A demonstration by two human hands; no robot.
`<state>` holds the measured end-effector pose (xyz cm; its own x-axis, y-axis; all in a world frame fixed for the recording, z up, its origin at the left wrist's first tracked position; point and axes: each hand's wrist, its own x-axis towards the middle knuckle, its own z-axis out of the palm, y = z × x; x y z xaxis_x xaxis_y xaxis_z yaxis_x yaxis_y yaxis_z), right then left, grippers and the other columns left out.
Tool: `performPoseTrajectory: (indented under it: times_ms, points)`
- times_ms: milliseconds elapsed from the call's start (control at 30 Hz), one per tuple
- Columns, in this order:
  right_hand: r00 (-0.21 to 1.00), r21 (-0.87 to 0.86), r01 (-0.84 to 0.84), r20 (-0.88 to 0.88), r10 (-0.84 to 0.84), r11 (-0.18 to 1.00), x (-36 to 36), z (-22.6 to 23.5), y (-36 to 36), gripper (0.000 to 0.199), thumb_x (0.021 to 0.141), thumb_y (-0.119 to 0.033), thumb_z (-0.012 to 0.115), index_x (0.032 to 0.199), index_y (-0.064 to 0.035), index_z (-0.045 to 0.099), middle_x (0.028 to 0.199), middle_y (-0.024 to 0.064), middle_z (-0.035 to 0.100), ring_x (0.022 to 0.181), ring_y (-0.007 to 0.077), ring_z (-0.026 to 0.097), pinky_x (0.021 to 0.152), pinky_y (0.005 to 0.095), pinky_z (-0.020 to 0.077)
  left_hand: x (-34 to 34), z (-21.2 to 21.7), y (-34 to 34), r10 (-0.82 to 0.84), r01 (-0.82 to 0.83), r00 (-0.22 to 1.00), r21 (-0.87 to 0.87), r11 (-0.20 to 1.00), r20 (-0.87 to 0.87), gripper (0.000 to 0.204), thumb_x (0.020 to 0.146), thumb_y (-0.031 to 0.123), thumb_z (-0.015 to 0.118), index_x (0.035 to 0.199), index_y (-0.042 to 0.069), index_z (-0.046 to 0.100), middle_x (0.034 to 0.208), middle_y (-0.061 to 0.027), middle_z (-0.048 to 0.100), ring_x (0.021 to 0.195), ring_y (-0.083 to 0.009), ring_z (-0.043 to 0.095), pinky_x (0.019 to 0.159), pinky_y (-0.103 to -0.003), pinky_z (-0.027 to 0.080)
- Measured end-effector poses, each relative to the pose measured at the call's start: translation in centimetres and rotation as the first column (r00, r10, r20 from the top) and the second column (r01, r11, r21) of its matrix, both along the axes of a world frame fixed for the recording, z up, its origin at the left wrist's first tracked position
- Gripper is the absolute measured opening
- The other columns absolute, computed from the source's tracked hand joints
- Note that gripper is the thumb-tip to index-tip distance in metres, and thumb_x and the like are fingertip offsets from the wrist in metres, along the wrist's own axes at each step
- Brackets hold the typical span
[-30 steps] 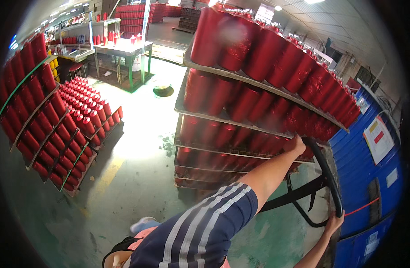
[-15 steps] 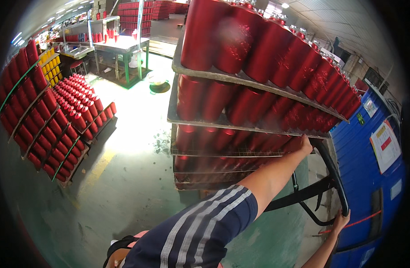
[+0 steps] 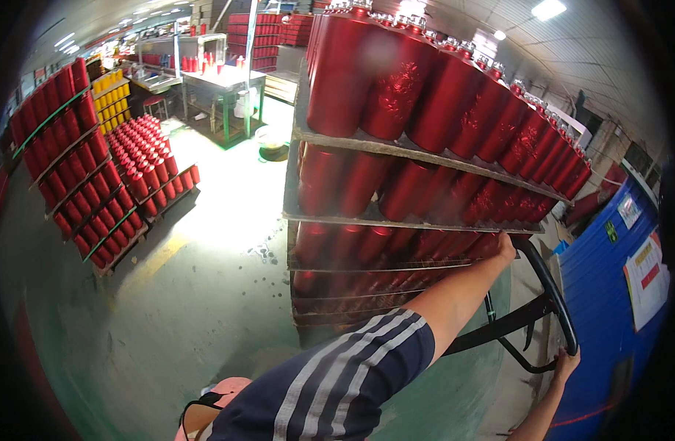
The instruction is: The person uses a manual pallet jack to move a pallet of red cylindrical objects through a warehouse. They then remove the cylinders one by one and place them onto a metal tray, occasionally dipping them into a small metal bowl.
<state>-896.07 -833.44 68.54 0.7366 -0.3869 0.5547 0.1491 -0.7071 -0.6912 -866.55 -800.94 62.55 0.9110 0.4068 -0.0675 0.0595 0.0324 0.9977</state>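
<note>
My right hand (image 3: 567, 363) is wrapped round the lower corner of a black looped handle (image 3: 565, 312), which looks like that of a pallet truck. My left arm stretches across to the handle's far end, where my left hand (image 3: 506, 248) meets the side of a tall stack. Its fingers are hidden, so whether it grips the handle or presses on the stack is unclear. Red metal bottles (image 3: 396, 88) with silvery necks fill the stack, standing upright in tiers. Flat boards (image 3: 425, 153) separate the tiers.
A blue corrugated panel (image 3: 598, 272) with papers on it stands close on the right. Leaning stacks of red bottles (image 3: 76, 162) and yellow bottles (image 3: 113, 99) are at the left. Beyond them are a green-legged table (image 3: 223, 81) and a basin (image 3: 271, 138) on the floor.
The view has shifted, and the left stacks and table now appear further right. The blue panel sits lower and further right beside the bottle stack. Both hands keep their places on the handle side.
</note>
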Motion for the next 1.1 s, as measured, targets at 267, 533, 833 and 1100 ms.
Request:
performPoseTrajectory:
  times_ms: [267, 533, 833, 1100]
  points:
    - [0.996, -0.011, -0.052, -0.07, 0.051, 0.999, 5.5, -0.2, -8.4, 0.008, 0.083, 0.0, 0.063, 0.088, -0.0018, 0.057, 0.07, 0.0043, 0.056, 0.054, 0.014, 0.058, 0.049, 0.0301, 0.0473, -3.1, 5.0, -3.8, -0.024, 0.04, 0.962, 0.054, 0.998, -0.273, 0.052, 0.097, 0.04, 0.04, 0.137, 0.009, 0.051, 0.143, -0.0179, 0.051, 0.132, -0.0346, 0.047, 0.111, -0.047, 0.035]
    - [0.99, -0.024, -0.137, -0.049, 0.136, 0.99, 16.5, 0.6, -14.7, 0.009, 0.08, 0.003, 0.061, 0.084, -0.0033, 0.056, 0.066, 0.0026, 0.053, 0.055, 0.0127, 0.054, 0.05, 0.0301, 0.0441, -0.2, 8.4, -6.8, 0.013, 0.059, 0.976, 0.319, 0.946, -0.218, 0.032, 0.093, 0.02, 0.054, 0.12, 0.006, 0.062, 0.12, -0.0183, 0.067, 0.113, -0.035, 0.064, 0.092, -0.047, 0.054]
    - [0.985, -0.01, -0.128, -0.115, 0.126, 0.992, 32.7, -0.3, -26.1, 0.008, 0.08, 0.002, 0.062, 0.085, -0.0032, 0.057, 0.07, 0.004, 0.055, 0.055, 0.0158, 0.053, 0.051, 0.0334, 0.0444, 12.4, 6.7, -15.2, 0.01, 0.04, 0.961, 0.174, 0.984, -0.278, 0.057, 0.099, 0.039, 0.025, 0.136, 0.008, 0.055, 0.146, -0.0107, 0.05, 0.137, -0.0276, 0.044, 0.115, -0.041, 0.032]
    - [0.971, -0.081, -0.004, -0.239, -0.016, 0.997, 48.0, 0.9, -30.1, 0.019, 0.076, 0.007, 0.065, 0.088, -0.0053, 0.058, 0.073, 0.0055, 0.056, 0.062, 0.0205, 0.059, 0.057, 0.0385, 0.049, 29.3, 3.3, -20.1, 0.383, -0.42, 0.9, -0.176, 0.89, -0.21, 0.061, 0.094, 0.049, 0.03, 0.128, 0.009, 0.062, 0.138, -0.0121, 0.058, 0.131, -0.0299, 0.051, 0.111, -0.041, 0.036]
